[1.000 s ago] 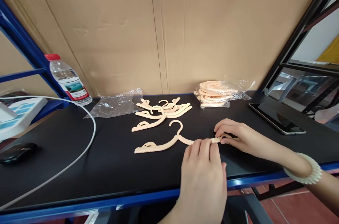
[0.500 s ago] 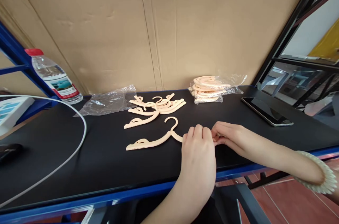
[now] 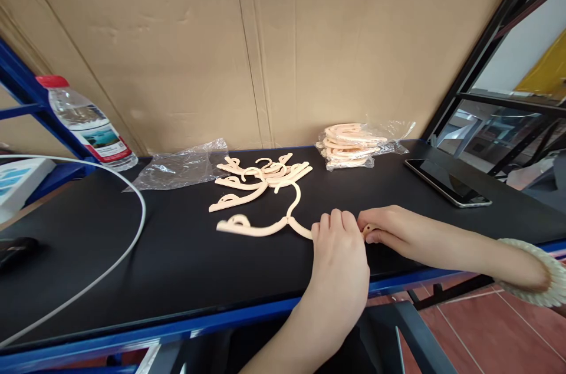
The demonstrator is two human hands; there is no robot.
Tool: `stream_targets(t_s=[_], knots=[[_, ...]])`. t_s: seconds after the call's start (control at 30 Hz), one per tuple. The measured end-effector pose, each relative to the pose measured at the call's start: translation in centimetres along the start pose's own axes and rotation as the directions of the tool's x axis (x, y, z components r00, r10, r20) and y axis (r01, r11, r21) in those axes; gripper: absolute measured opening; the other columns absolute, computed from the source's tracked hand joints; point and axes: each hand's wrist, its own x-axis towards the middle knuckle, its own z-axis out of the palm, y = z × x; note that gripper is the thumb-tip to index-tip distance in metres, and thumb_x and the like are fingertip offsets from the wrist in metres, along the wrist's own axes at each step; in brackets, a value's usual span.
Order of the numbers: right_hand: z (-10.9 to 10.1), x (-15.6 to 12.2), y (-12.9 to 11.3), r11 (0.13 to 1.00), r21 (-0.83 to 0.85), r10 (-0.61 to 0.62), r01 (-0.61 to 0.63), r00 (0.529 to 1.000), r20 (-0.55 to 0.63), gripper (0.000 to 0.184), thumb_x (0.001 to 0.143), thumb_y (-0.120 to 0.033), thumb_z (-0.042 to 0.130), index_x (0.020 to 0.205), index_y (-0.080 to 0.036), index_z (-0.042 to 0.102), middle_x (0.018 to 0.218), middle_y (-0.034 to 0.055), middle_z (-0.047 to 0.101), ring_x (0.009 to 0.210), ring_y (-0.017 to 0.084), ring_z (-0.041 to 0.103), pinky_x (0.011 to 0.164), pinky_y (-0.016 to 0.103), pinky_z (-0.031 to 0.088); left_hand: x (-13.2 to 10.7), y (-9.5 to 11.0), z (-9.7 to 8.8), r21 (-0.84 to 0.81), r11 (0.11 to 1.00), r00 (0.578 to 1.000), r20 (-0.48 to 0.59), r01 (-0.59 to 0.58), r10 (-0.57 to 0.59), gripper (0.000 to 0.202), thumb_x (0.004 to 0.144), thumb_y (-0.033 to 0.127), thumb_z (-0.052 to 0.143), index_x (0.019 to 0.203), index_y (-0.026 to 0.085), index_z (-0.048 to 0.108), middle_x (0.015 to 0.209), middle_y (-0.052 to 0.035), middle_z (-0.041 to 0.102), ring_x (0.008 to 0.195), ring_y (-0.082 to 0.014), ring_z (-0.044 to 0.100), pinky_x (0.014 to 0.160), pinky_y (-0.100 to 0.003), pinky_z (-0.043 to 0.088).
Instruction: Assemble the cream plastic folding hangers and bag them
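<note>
A cream folding clothes hanger [image 3: 259, 231] is spread out above the black tabletop, its hook pointing away from me. My left hand [image 3: 339, 250] is closed over its right arm, hiding part of it. At that arm's outer end, my right hand [image 3: 384, 226] pinches the tip between thumb and fingers; a bit of the end with a small dark hole shows there. Just behind lies a pile of similar hangers [image 3: 241, 200], overlapping one another, and the held hanger's hook reaches to its front edge.
Behind the pile, a crumpled clear plastic bag [image 3: 181, 167] lies left. Bagged folded hangers [image 3: 349, 144] sit back right, near a phone [image 3: 446, 182]. At left are a water bottle [image 3: 95, 126], a white cable [image 3: 142, 215] and a dark mouse [image 3: 15, 253]. Cardboard [image 3: 177, 55] stands behind the table.
The held hanger has tilted, its left arm rising and its hook swinging toward the pile. Both hands have shifted slightly right, and more of the hanger's right end shows at my right fingers.
</note>
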Motion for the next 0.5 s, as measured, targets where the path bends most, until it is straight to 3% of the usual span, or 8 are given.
stream_targets(t_s=[0.27, 0.5], knots=[[0.1, 0.8, -0.5, 0.994, -0.062, 0.095, -0.093, 0.995, 0.025, 0.021, 0.075, -0.006, 0.041, 0.061, -0.020, 0.040, 0.058, -0.0031, 0.048, 0.055, 0.013, 0.039, 0.054, 0.027, 0.031, -0.1, -0.1, 0.2, 0.011, 1.000, 1.000, -0.001, -0.025, 0.025, 0.017, 0.078, 0.000, 0.047, 0.086, 0.013, 0.054, 0.087, -0.0083, 0.060, 0.086, -0.0262, 0.056, 0.078, -0.041, 0.045], [-0.2, 1.8, -0.6, 0.945, 0.220, 0.214, -0.242, 0.966, 0.142, 0.014, 0.069, -0.012, 0.045, 0.056, -0.019, 0.049, 0.051, -0.0031, 0.046, 0.052, 0.012, 0.044, 0.051, 0.025, 0.033, 0.2, -0.3, 0.4, 0.011, 1.000, 1.000, 0.015, -0.027, 0.027, 0.018, 0.076, 0.000, 0.051, 0.086, 0.013, 0.056, 0.086, -0.0088, 0.062, 0.086, -0.0264, 0.058, 0.076, -0.041, 0.046]])
